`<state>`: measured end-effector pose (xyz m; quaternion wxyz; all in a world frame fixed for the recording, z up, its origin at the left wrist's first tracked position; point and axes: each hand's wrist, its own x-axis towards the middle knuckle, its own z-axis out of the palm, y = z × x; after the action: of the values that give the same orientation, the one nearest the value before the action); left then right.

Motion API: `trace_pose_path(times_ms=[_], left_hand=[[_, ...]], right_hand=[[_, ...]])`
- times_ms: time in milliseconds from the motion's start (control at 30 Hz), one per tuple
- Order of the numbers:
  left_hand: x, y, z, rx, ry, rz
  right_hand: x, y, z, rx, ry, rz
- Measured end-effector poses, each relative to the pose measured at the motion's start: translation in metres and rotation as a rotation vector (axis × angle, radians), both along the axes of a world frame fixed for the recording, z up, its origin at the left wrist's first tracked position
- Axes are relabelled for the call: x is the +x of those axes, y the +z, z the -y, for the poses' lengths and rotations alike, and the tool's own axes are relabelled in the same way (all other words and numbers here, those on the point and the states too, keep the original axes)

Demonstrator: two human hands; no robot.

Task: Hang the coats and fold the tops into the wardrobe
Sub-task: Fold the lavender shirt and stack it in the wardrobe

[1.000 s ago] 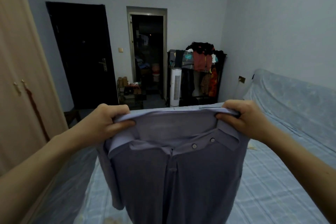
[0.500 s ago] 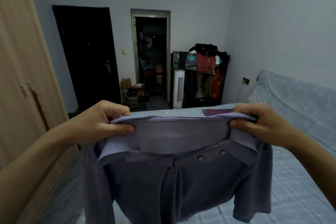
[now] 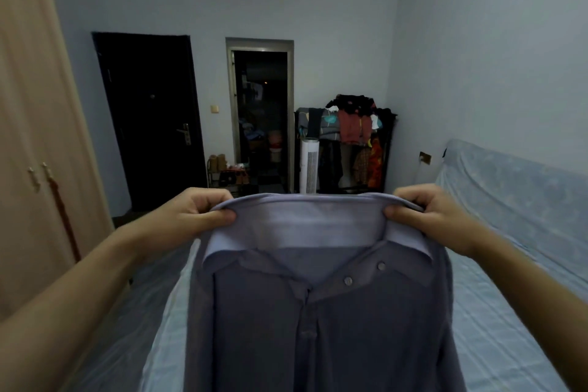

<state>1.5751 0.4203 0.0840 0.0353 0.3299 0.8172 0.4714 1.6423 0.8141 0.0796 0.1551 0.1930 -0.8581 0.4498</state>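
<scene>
**Head view.**

Item: one polo shirt [image 3: 318, 328], grey-lilac, held up in the air over the bed [image 3: 496, 344], front towards the wearer of the camera. It hangs straight down from its collar [image 3: 305, 223], and its hem is out of frame. The placket is open.

Holders:
- The left hand [image 3: 191, 216] has its grip clamped on the left end of the collar, thumb in front and fingers curled behind.
- The right hand [image 3: 436, 216] has its grip clamped likewise on the right end.

Step in hand, as judged: squaring the top before it is folded.

To do this well:
- Both grips probably need to stay level and equally far from the placket, so that the shoulders hang even.
- The cloth is soft and would likely crease if it were dropped in a heap.
- Lowering it flat onto the bed, front down and sleeves spread, looks the surest start to a neat fold.

Destination: the wardrobe [image 3: 31, 137], pale wood, at the left edge, its doors closed and well apart from the shirt.

Count:
- Hands, two.
- Polo shirt, one.
- Buttons [image 3: 348, 280] showing, two.
- Wardrobe handles [image 3: 33, 175], two.
- Bed, one.
- Dark door [image 3: 152, 118], one, shut.
- Open doorway [image 3: 261, 111], one.
- Clothes rack [image 3: 350, 143], one, laden; its garments are too small to count.
- White tower fan [image 3: 310, 165], one, just beside the rack.
</scene>
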Motion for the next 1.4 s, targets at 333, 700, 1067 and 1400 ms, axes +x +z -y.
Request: trace_pose_path(times_ms=[333, 700, 1067, 1400], left_hand=[[-0.022, -0.008, -0.094, 0.142, 0.75, -0.192], [0.042, 0.002, -0.105, 0.322, 0.393, -0.12], [0.054, 0.007, -0.068, 0.066, 0.465, -0.483], [0.043, 0.024, -0.062, 0.006, -0.09, 0.059]], right_hand=[[-0.08, -0.015, 0.104, -0.193, -0.521, 0.027], [-0.032, 0.001, 0.142, -0.311, 0.072, -0.084], [-0.018, -0.007, 0.111, 0.003, 0.024, -0.125], [0.008, -0.004, 0.094, -0.14, 0.307, -0.047]])
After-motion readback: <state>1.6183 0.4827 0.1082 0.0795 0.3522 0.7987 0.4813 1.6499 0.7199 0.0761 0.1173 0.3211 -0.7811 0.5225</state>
